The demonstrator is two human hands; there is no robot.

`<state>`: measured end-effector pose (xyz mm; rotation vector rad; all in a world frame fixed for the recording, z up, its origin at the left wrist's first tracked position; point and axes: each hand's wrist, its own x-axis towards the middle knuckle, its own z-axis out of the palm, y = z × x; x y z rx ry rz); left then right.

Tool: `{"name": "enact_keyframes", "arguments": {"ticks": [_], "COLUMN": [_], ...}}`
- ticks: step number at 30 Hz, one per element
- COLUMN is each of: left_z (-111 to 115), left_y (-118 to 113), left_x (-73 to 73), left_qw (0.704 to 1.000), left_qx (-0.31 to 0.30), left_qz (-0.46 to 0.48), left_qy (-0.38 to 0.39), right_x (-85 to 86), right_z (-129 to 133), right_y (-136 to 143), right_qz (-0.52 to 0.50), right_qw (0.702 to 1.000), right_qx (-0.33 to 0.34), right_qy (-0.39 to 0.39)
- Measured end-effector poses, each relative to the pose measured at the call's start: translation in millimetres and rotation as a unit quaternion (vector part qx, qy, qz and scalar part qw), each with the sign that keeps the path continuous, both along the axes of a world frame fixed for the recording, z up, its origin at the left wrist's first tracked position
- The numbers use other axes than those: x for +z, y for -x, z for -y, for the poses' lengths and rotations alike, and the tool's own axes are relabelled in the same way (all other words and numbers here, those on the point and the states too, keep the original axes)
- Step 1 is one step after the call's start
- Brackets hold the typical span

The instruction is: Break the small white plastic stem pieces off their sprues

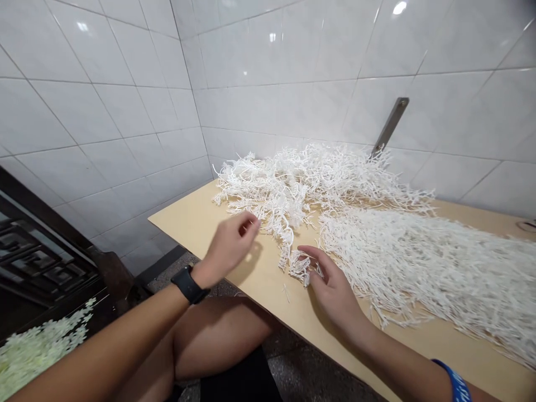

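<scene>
A loose heap of white, thin, branching stems (318,173), plastic-looking like artificial flower stems, lies along the back of the table. My left hand (234,240) is closed in a pinch at the heap's near left edge; whatever sits between its thumb and finger is too small to make out. The fingers of my right hand (335,293) curl around a small bunch of white stems (300,265) just above the tabletop. A few stems trail from the heap down to that bunch. One stray stem (286,292) lies near the table's front edge.
A second, flatter layer of white stems (435,262) covers the right side of the wooden table (184,215). Tiled walls meet behind it, with a metal bracket (390,127) against the back wall. Pale green-white artificial flowers (37,349) stand low at the left.
</scene>
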<state>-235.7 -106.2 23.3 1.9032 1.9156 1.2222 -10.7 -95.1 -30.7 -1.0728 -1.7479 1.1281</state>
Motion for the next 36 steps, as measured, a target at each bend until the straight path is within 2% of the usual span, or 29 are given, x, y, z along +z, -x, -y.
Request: {"name": "enact_keyframes", "arguments": {"ticks": [3, 6, 11, 16, 21, 24, 27, 32, 34, 36], "left_z": [-1.0, -5.2, -2.8, -3.5, -5.2, -3.4, -0.9, 0.2, -0.3, -0.5], "left_y": [-25.3, -37.8, -40.0, -34.7, -29.1, -27.9, -28.5, -31.3, -29.5, -23.2], "left_x": [-19.6, -30.2, -36.0, -35.5, -40.2, -41.6, -40.3, -40.3, -41.3, -41.4], "left_qw": [0.978, 0.967, 0.972, 0.963, 0.953, 0.946, 0.939, 0.950, 0.969, 0.988], "left_qx": [-0.143, -0.176, -0.151, -0.119, -0.069, -0.072, -0.092, -0.097, -0.069, -0.032], "left_qz": [0.062, 0.063, 0.126, 0.217, 0.284, 0.306, 0.322, 0.287, 0.226, 0.129], "left_qy": [0.139, 0.171, 0.131, 0.105, 0.078, 0.076, 0.081, 0.073, 0.075, 0.081], "right_x": [3.6, 5.8, 7.0, 6.0, 2.8, 0.2, -0.4, 3.7, 5.6, 7.7], "right_z": [0.2, -0.1, -0.8, -0.7, 1.6, 1.8, -0.8, -5.1, -4.6, -3.1], "right_y": [-0.7, -1.0, 0.6, 3.1, 1.8, 0.7, 1.3, 3.7, 3.6, 2.9], "right_qz": [-0.020, -0.044, -0.056, -0.080, -0.020, 0.028, 0.093, 0.181, 0.191, 0.181], "right_qw": [1.000, 0.999, 0.998, 0.995, 0.998, 0.997, 0.993, 0.975, 0.970, 0.975], "right_qx": [-0.005, -0.012, -0.012, -0.052, -0.039, -0.028, -0.025, 0.005, 0.012, 0.005], "right_qy": [-0.003, 0.007, 0.022, -0.010, -0.042, -0.073, -0.070, -0.128, -0.148, -0.132]}}
